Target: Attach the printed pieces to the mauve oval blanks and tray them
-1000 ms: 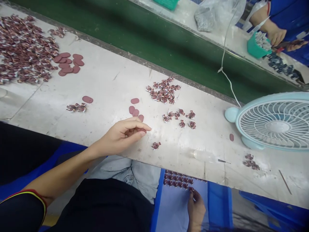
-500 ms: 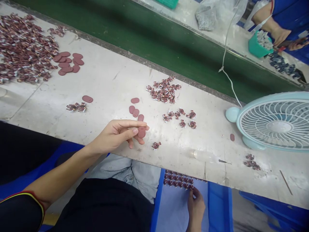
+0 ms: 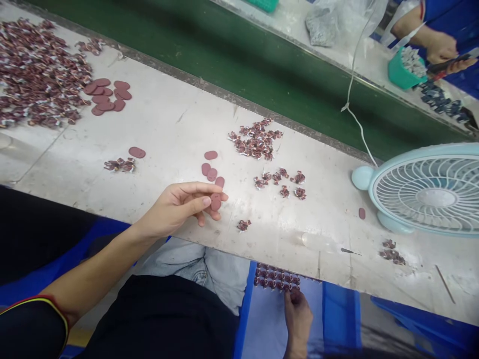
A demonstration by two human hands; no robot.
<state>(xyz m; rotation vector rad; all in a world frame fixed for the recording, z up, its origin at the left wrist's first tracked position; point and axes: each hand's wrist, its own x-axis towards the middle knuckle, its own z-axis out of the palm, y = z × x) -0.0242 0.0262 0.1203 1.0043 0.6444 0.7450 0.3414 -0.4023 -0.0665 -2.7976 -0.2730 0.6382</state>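
Observation:
My left hand [image 3: 183, 205] is raised over the near edge of the table, pinching small reddish-brown oval discs [image 3: 215, 204] between thumb and fingers; they seem to overlap. Just beyond it lie several loose discs [image 3: 211, 174] of the same kind. To its right stands a small brown-and-white figurine [image 3: 244, 226]. Below the table edge, my right hand [image 3: 299, 319] reaches into a blue crate [image 3: 341, 314]. Its fingers are closed at the front of neat rows of figurines [image 3: 277, 274] on a pale sheet; what they grip is mostly hidden.
A large figurine heap [image 3: 37, 75] and an oval disc pile [image 3: 108, 94] lie left. Smaller figurine groups [image 3: 256, 139] sit mid-table. A clear bottle with a thin tip [image 3: 318, 242] lies near a pale-blue fan [image 3: 430, 192]. Across a green belt [image 3: 224, 65], another person's hands [image 3: 441, 50] work.
My right hand has shifted slightly left along the front figurine row. My left hand has moved a little left, still holding the discs. The co-worker's hands have moved slightly.

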